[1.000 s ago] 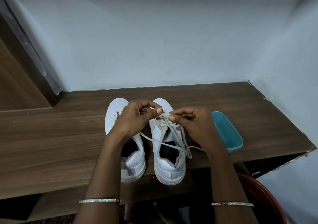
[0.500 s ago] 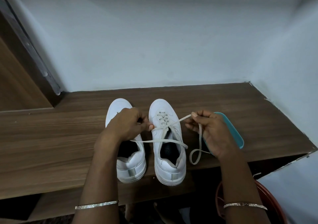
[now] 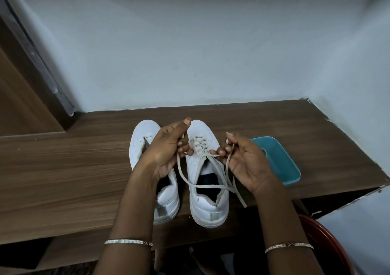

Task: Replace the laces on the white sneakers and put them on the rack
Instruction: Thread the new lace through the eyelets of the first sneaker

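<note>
Here left hand [image 3: 166,150] and right hand [image 3: 247,163] pinch lace [image 3: 211,187].

- Surface [image 3: 63,179]: brown wood-grain, matt.
- Sneakers [image 3: 211,201]: smooth white, leather-like.
- Lace [image 3: 202,187]: flat woven cloth.
- Tray [image 3: 282,165]: teal plastic, smooth.
- Bangles [image 3: 126,241]: shiny metal.

Two white sneakers stand side by side on the wooden table [image 3: 73,179], toes toward the pale wall; the left grip [image 3: 168,150], thumb raised, pinches one strand of the lace [image 3: 207,187] over the gap between the left sneaker [image 3: 145,135] and the right sneaker [image 3: 207,203]; the right grip [image 3: 242,160] pinches the other strand beside the eyelets; loose lace crosses the right sneaker's opening and trails toward the table's near edge; a teal tray [image 3: 280,163] lies on the table just beyond the right grip; a red tub [image 3: 329,245] shows lower right.
</note>
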`<action>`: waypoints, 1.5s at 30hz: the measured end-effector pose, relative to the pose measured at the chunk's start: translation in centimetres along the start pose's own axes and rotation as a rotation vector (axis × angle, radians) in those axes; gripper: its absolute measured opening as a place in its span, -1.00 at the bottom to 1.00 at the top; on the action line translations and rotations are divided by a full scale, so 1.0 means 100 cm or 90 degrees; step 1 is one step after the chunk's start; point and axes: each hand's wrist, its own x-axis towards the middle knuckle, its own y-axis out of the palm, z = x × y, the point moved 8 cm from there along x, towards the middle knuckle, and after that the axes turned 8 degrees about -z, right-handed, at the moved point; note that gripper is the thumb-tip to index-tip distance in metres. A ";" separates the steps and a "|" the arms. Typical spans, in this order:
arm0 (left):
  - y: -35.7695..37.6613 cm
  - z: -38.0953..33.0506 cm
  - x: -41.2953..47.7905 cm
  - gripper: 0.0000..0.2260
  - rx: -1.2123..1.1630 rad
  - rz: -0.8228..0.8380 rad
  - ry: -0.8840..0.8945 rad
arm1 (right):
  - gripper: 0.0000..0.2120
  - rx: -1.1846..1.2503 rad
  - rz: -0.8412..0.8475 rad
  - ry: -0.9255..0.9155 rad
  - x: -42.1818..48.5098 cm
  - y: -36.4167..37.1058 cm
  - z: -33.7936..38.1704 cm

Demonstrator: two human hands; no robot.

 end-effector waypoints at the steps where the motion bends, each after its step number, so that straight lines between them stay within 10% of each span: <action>1: 0.000 0.000 0.001 -0.61 0.021 -0.002 0.013 | -0.73 -0.015 -0.001 -0.010 0.001 -0.001 0.001; 15: 0.009 -0.020 -0.004 -0.82 0.520 0.017 0.283 | -0.81 -0.372 -0.035 -0.209 -0.008 0.003 0.015; 24: -0.002 -0.022 -0.011 -0.90 0.766 0.103 0.210 | -0.90 -0.697 0.009 -0.278 -0.017 0.007 0.025; 35: -0.002 -0.017 -0.017 -0.69 0.482 0.126 0.142 | -0.77 -0.763 0.107 -0.148 -0.023 -0.002 0.026; 45: 0.008 -0.009 -0.013 -0.67 0.073 0.042 0.014 | -0.74 -0.103 0.059 -0.074 -0.018 0.016 0.017</action>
